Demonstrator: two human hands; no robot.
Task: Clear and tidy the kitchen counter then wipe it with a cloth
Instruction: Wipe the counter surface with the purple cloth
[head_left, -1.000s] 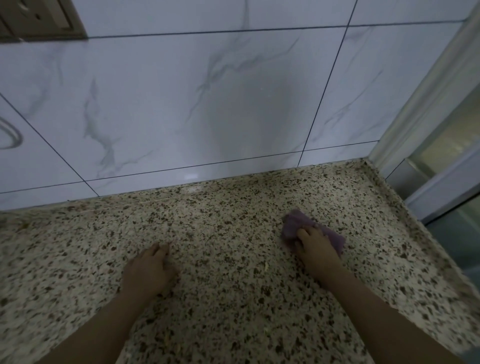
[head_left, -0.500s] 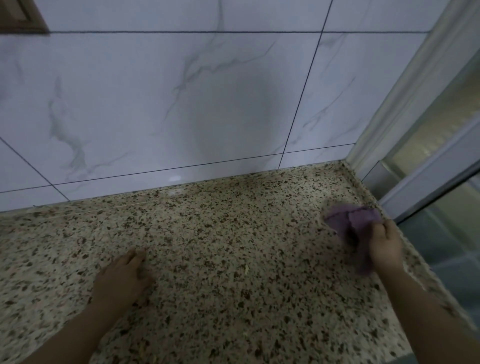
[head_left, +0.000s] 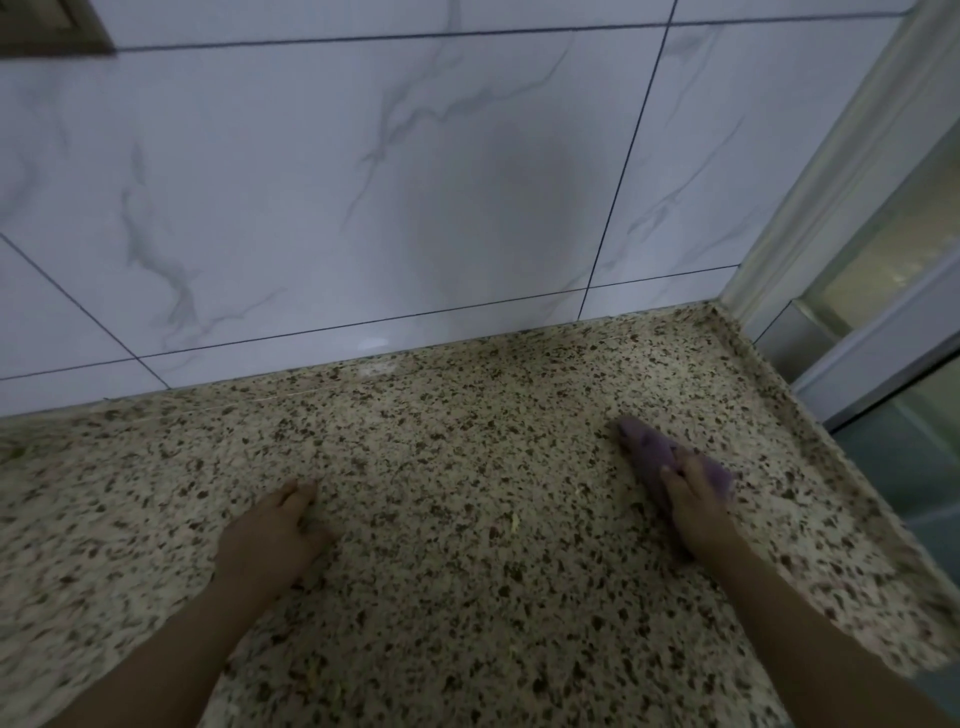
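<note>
Purple cloth (head_left: 652, 457) pressed to the speckled table (head_left: 467, 519) under right hand (head_left: 693, 501), fingers gripping it; left hand (head_left: 270, 535) flat, fingers extended.

Two bare forearms are reaching forward, the left hand (head_left: 270, 535) lying palm down with fingers flat and together, the right hand (head_left: 696, 499) lying farther right, its fingers curling closed in a grip on a bunched cloth (head_left: 654, 452).
</note>
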